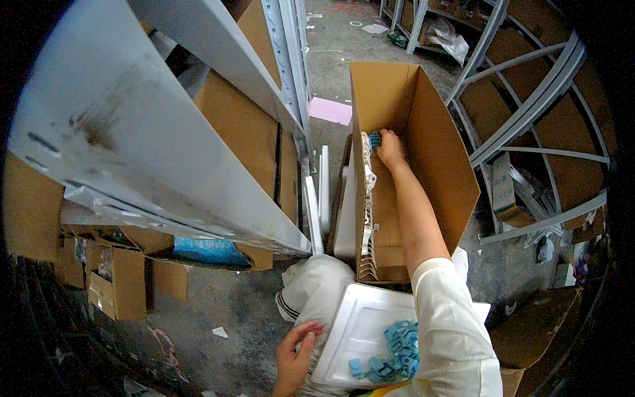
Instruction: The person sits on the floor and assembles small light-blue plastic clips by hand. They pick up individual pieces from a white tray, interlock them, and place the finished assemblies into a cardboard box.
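Observation:
My right hand (390,147) reaches deep into a tall open cardboard box (430,126), its fingers closed around small blue plastic pieces (375,139) at the box's far left corner. Down the inside left wall of that box runs a row of white curved plastic parts (368,198). My left hand (297,354) rests over my leg by the left edge of a white tray (347,337), fingers apart and holding nothing. On the tray lies a loose heap of light-blue plastic clip-like pieces (400,347), partly covered by my right sleeve.
A grey metal shelf (165,132) with cartons stands close on the left. Another metal rack (529,106) rises on the right. Small cartons (119,284) sit at lower left, and an open carton (536,324) at lower right. Pink paper (331,110) lies on the floor beyond.

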The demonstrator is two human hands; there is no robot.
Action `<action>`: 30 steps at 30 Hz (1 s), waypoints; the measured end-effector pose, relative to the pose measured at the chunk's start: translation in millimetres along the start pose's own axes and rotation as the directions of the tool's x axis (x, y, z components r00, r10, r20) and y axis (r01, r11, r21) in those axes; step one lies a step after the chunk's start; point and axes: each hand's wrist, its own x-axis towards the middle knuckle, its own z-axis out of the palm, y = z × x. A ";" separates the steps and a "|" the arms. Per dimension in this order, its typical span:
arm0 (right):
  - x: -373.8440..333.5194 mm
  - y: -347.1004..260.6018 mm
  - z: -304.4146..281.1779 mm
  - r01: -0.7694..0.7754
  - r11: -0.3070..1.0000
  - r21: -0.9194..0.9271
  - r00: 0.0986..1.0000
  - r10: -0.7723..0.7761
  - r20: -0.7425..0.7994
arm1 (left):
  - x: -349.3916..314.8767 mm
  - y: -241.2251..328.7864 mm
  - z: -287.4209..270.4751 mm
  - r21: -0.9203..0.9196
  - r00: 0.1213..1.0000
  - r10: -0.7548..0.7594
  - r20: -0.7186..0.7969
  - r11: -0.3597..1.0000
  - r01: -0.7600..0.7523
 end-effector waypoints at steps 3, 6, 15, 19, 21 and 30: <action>-1.8 1.9 2.8 0.032 0.999 0.031 0.998 -0.030 -0.060 | -0.4 5.0 0.9 0.013 1.000 -0.026 -0.006 1.000 0.026; -3.4 8.1 6.3 0.149 0.988 0.031 0.983 -0.145 -0.114 | 0.3 7.2 0.9 0.021 1.000 -0.028 -0.003 0.999 0.028; -8.8 4.8 -0.5 0.160 0.983 0.093 0.986 -0.155 -0.055 | -1.2 8.6 0.3 0.036 1.000 -0.006 0.005 0.999 0.006; -9.0 4.0 -1.9 0.153 0.982 0.110 0.988 -0.148 -0.050 | -2.1 8.2 0.3 0.037 1.000 0.014 0.010 0.999 -0.014; -11.4 -0.1 -3.2 0.133 0.986 0.105 0.990 -0.128 -0.057 | -2.9 7.8 -0.5 0.033 1.000 0.007 0.009 0.999 -0.008; -11.5 -3.2 -3.6 0.073 0.994 0.086 0.996 -0.068 -0.060 | -3.5 6.7 -1.2 0.021 1.000 -0.001 0.015 1.000 0.001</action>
